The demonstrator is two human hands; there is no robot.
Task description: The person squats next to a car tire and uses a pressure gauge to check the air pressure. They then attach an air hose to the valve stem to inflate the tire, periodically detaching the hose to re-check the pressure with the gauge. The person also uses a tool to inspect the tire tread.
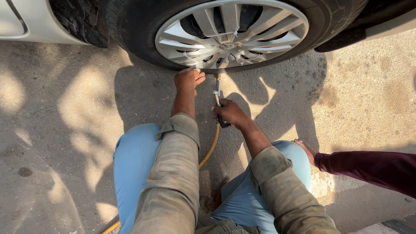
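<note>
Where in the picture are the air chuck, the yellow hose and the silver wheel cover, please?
air chuck (217,93), head view, on its metal stem below the tyre.
yellow hose (212,147), head view, on the curved stretch between the knees.
silver wheel cover (232,32), head view, near its hub.

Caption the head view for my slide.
Crouching person's right hand holds air chuck at car wheel; left hand touches tyre.

No packages, labels, signs or screens show anywhere in this view.
</note>
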